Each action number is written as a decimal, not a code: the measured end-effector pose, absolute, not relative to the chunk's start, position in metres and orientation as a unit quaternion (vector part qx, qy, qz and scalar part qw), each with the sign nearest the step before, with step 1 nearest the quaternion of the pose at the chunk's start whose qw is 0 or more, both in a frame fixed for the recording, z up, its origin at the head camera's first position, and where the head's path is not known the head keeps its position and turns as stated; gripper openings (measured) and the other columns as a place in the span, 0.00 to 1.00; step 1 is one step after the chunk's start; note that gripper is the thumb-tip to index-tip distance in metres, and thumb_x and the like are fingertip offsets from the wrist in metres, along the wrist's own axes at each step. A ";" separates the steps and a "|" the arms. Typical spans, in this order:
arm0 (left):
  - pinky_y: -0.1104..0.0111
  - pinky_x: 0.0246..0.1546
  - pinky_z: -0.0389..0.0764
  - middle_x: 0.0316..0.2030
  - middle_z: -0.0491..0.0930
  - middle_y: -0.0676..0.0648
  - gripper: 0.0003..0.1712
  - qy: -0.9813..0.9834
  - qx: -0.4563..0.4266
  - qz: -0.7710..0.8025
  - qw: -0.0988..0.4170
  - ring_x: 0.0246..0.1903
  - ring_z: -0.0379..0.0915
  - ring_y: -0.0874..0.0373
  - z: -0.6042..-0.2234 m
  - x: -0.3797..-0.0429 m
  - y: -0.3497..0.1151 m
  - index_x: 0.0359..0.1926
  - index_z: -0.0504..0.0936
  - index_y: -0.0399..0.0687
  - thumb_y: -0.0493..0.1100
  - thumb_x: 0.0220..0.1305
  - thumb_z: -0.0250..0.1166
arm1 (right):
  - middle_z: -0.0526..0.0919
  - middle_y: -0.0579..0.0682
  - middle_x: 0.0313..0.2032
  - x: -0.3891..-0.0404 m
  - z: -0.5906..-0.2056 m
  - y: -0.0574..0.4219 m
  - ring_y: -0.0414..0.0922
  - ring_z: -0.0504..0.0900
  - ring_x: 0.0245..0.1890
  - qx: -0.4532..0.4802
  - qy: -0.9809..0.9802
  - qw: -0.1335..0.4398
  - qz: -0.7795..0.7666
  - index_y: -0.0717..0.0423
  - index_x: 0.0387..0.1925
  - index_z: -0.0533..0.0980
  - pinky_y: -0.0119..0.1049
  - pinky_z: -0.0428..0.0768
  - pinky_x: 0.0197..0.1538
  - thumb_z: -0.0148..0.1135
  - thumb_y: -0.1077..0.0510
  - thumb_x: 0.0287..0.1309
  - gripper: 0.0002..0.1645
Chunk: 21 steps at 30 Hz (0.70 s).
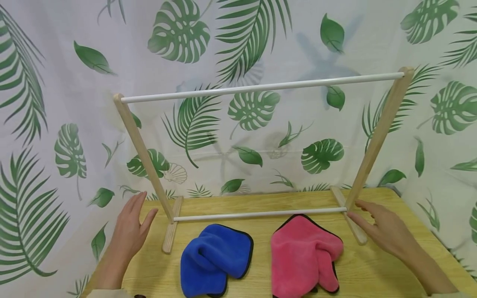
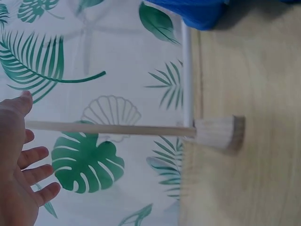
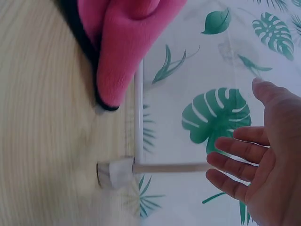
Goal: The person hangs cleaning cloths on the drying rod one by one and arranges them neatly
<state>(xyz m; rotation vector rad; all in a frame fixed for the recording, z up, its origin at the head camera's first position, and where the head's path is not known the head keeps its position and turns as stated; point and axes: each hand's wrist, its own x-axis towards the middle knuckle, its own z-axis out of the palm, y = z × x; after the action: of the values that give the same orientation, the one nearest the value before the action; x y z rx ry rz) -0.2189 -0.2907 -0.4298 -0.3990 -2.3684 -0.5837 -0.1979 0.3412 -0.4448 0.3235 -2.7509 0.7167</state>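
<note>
A small rack with wooden uprights and white bars (image 1: 261,87) stands on the table, its feet flat on the wood. My left hand (image 1: 128,229), fingers extended and thumb apart, is just left of the left upright (image 2: 117,129), with a gap between them. On the other side, my right hand (image 1: 389,229) has its fingertips beside the base of the right upright (image 3: 174,167); whether they touch it cannot be told. Neither hand holds anything. A crumpled blue cloth (image 1: 214,258) with black edging lies in front of the lower bar, and a pink cloth (image 1: 296,256) lies to its right.
The light wooden table (image 1: 257,248) ends at a white curtain (image 1: 208,174) printed with green leaves, close behind the rack. More of this curtain hangs at the left and right sides. A small dark object (image 1: 140,296) shows at the bottom edge, near the left sleeve.
</note>
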 end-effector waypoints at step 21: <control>0.43 0.63 0.71 0.70 0.67 0.32 0.32 -0.854 -0.051 -0.425 0.297 0.70 0.63 0.37 -0.382 -0.251 -0.269 0.76 0.62 0.34 0.46 0.81 0.55 | 0.88 0.59 0.46 -0.214 -0.457 0.287 0.54 0.86 0.42 0.096 -0.919 0.143 0.354 0.67 0.57 0.80 0.43 0.83 0.42 0.65 0.49 0.71 0.26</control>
<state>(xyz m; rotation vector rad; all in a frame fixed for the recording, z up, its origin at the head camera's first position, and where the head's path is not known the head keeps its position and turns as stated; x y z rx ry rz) -0.2511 -0.2692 -0.3818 -0.1368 -2.2693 -1.1294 -0.2143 0.2873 -0.4568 0.2773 -2.6505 1.0209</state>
